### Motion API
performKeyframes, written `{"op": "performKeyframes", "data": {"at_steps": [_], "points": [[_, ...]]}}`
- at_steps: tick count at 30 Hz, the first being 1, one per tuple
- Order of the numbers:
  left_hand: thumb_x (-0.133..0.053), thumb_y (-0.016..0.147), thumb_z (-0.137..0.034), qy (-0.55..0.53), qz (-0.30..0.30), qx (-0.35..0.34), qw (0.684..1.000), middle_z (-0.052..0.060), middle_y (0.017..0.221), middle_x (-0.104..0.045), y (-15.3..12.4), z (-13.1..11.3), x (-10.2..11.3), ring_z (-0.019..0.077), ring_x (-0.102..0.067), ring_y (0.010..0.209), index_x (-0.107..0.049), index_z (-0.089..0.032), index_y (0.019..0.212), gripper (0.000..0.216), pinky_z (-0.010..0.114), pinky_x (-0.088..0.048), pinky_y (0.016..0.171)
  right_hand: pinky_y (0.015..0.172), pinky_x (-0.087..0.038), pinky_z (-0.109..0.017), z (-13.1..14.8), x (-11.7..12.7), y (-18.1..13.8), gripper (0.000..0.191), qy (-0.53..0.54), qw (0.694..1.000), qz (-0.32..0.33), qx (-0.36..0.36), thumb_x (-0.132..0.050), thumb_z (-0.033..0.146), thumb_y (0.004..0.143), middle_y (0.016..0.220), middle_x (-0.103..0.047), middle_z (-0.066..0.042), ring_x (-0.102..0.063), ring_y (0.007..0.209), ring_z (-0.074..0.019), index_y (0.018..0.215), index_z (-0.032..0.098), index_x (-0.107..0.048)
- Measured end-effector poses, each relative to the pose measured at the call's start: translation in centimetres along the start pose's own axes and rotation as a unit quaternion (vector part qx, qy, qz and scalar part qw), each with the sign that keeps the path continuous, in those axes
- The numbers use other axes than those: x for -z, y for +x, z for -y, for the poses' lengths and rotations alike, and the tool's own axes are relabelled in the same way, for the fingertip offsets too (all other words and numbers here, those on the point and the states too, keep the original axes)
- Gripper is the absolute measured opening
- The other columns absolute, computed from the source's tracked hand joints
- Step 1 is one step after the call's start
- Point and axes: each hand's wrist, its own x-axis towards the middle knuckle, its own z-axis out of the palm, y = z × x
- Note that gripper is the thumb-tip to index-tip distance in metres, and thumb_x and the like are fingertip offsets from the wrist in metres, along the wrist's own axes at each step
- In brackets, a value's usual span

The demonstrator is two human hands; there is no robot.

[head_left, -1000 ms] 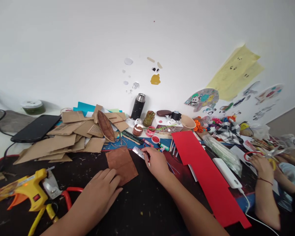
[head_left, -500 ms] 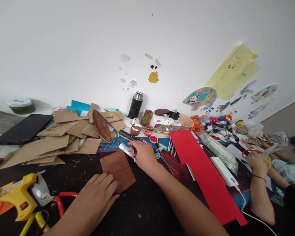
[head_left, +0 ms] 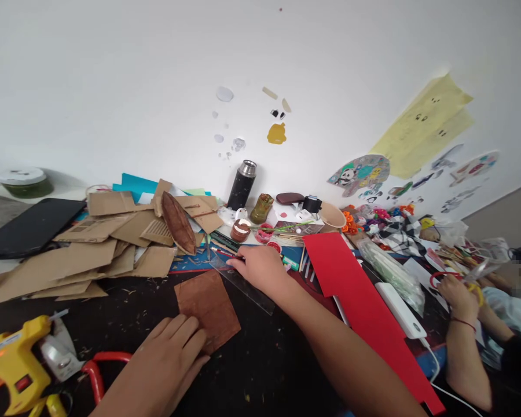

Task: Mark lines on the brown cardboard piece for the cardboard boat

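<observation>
My left hand (head_left: 178,347) lies over the lower left edge of a square of brown material (head_left: 215,307), fingers extended and holding it flat on the dark tabletop. Further up, my right hand (head_left: 264,272) is closed around a red pencil (head_left: 226,252), whose end points left past my fingertips. A clear ruler (head_left: 254,292) runs slantwise beneath that hand, above the brown square. Whether my right fingers also touch the ruler is hidden.
Cardboard scraps (head_left: 87,260) pile up at left, above a yellow glue gun (head_left: 19,365). A black thermos (head_left: 242,185) stands by the wall. A red sheet (head_left: 364,324) and white power strip (head_left: 402,310) lie right. A co-worker's hand (head_left: 460,298) holds scissors.
The pencil has turned from pointing down toward me to lying nearly sideways in my right hand. More of the ruler now shows below that hand. My left hand stays on the brown square.
</observation>
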Motion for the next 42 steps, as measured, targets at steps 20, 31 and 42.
{"op": "performKeyframes", "data": {"at_steps": [20,31,42], "points": [[-0.070,0.097,-0.015,0.006,0.000,0.005,1.000,0.004,0.103,-0.082,-0.4,-0.1,-0.9,0.0303,-0.077,0.094,-0.078,-0.028,0.101,0.016,0.045,-0.057,0.093,0.100,-0.059,-0.040,-2.2,-1.6,4.0,0.043,-0.006,0.997,0.006,-0.073,-0.062,0.054,0.120,0.126,-0.090,-0.017,-0.084,0.123,-0.0345,0.136,0.022,-0.085],[-0.069,0.099,-0.014,0.004,0.013,0.005,1.000,0.004,0.106,-0.081,-0.4,-0.1,-0.9,0.0304,-0.077,0.099,-0.078,-0.029,0.104,0.018,0.045,-0.057,0.095,0.098,-0.058,-0.037,-1.6,-1.5,4.2,0.040,0.009,0.997,0.020,-0.073,-0.074,0.055,0.113,0.124,-0.090,-0.015,-0.084,0.123,-0.0330,0.133,0.023,-0.083],[-0.071,0.099,-0.018,-0.034,0.084,0.046,0.995,0.004,0.104,-0.081,0.3,0.0,0.3,0.0300,-0.077,0.098,-0.077,-0.027,0.098,0.011,0.045,-0.058,0.093,0.091,-0.054,-0.036,-2.4,-1.1,1.4,0.034,0.006,0.996,0.016,-0.087,-0.072,0.052,0.114,0.118,-0.090,-0.014,-0.084,0.114,-0.0322,0.125,0.021,-0.081]]}}
